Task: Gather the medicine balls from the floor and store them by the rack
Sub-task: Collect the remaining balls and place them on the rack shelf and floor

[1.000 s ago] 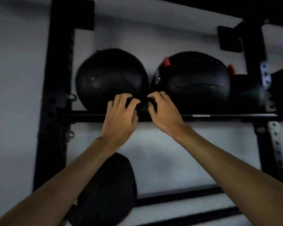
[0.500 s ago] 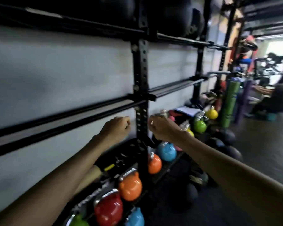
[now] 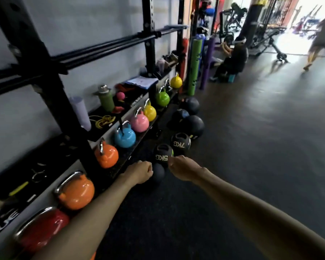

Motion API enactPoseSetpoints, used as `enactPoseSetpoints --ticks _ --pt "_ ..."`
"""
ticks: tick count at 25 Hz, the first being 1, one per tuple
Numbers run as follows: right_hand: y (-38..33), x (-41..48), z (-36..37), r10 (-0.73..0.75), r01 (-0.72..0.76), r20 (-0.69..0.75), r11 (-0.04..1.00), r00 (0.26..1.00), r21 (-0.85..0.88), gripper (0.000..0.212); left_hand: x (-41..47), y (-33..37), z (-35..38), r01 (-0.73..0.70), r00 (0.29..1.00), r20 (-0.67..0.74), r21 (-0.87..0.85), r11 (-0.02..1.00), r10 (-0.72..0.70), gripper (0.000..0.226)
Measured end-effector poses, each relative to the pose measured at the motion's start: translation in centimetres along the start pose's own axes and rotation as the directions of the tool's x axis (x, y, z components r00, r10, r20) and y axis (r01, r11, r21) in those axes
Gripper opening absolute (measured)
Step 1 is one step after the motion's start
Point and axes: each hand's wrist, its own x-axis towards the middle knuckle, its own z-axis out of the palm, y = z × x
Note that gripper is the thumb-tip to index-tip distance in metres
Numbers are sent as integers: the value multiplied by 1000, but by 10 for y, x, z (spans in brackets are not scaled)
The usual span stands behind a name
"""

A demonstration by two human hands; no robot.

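**Medicine balls lined up on the floor beside the rack, both hands empty**

The dark rubber floor (image 3: 251, 166) fills the right and lower part of the frame. The black steel rack (image 3: 39, 76) runs along the pale wall from the lower left up toward the top centre.

Two bare forearms reach in from the bottom edge. The left hand (image 3: 139, 173) and the right hand (image 3: 182, 169) sit just below the centre. They are a little apart, backs to the camera, fingers curled in, and neither holds anything.

A row of kettlebells (image 3: 125, 137) stands on the rack's lowest shelf, from red at the lower left through orange, blue, pink, yellow and green to yellow near the centre.

The medicine balls lie on the floor in a loose line close to the rack. Farthest up the frame is a plain black ball (image 3: 190, 105), then a ball with a blue patch (image 3: 179, 116) and a large black ball (image 3: 192, 125). Next come the ball marked 7KG (image 3: 180, 144) and the ball marked 5KG (image 3: 162, 155). A small black ball (image 3: 159, 172) shows between the two hands.

A green foam roller (image 3: 194, 66) stands upright above the centre. A seated person (image 3: 235, 59) is on its right, farther back. A green bottle (image 3: 106, 98) stands on a shelf at centre left.
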Motion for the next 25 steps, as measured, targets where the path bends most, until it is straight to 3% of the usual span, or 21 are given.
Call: enactPoseSetpoints --ticks 8,13,25 --pt "99 82 48 130 -144 223 989 966 45 28 133 30 63 -16 975 224 -9 1000 17 24" --pt "136 176 58 140 -164 347 986 927 38 27 228 -1 83 91 938 339 -32 995 -75 27" --pt "197 382 111 42 -69 575 997 817 25 31 387 -40 91 331 858 452 -128 935 -242 24"
